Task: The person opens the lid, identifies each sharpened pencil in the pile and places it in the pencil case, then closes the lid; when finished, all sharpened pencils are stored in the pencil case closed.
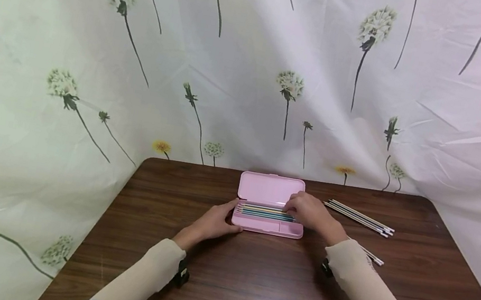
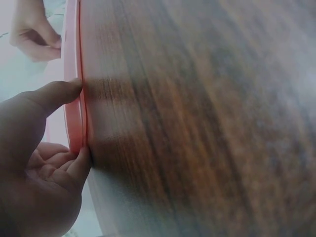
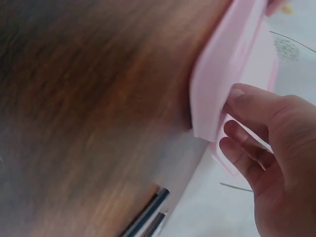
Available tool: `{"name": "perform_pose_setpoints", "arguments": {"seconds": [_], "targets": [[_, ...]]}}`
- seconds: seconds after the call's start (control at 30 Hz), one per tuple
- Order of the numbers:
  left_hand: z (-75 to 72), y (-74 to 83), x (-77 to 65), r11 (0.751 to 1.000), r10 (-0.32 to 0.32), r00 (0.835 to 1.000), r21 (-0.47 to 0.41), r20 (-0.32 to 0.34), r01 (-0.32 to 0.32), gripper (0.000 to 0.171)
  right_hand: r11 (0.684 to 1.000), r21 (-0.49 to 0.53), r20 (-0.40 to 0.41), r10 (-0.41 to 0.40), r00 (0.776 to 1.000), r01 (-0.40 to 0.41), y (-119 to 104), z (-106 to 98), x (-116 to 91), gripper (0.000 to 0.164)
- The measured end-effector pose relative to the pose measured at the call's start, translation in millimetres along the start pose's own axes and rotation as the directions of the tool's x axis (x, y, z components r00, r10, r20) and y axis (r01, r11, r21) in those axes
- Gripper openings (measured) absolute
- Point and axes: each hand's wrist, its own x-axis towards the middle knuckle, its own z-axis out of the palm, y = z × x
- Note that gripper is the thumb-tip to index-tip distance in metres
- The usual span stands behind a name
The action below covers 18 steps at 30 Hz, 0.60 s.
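Observation:
A pink pencil case (image 1: 272,188) lies with its lid raised near the table's back edge. Several pencils (image 1: 260,211) in different colours lie side by side in its tray. My left hand (image 1: 214,220) grips the case's left end; in the left wrist view the thumb (image 2: 66,93) is on its front rim and the fingers curl round the corner. My right hand (image 1: 309,211) reaches over the right end of the tray, its bent fingertips down at the pencil ends. In the right wrist view, thumb and index finger meet behind the case wall (image 3: 212,84), which hides anything between them.
Right of the case, several pencils (image 1: 359,217) with white ends lie in a loose bundle. More pencils (image 1: 371,256) lie nearer, partly behind my right wrist. A dandelion-print curtain (image 1: 241,91) hangs against the back edge of the dark wooden table (image 1: 255,286).

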Motion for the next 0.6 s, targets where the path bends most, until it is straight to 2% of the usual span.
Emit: {"name": "perform_pose_setpoints", "arguments": {"seconds": [0.23,0.37,0.6], "targets": [[0.1,-0.1,0.4,1.0,0.004,1.0,0.002,-0.003,-0.004,0.089,0.999,0.034,-0.065,0.021,0.998,-0.019,4,-27,-9,0.011],[0.0,-0.2,0.0,1.0,0.007,1.0,0.005,-0.005,-0.007,0.089,0.999,0.021,-0.098,0.034,0.995,-0.032,16,-41,-18,0.012],[0.0,0.2,-0.1,1.0,0.009,1.0,0.004,-0.004,-0.009,0.089,0.998,0.023,-0.139,0.061,0.988,-0.059,39,-64,-46,0.014]]}}
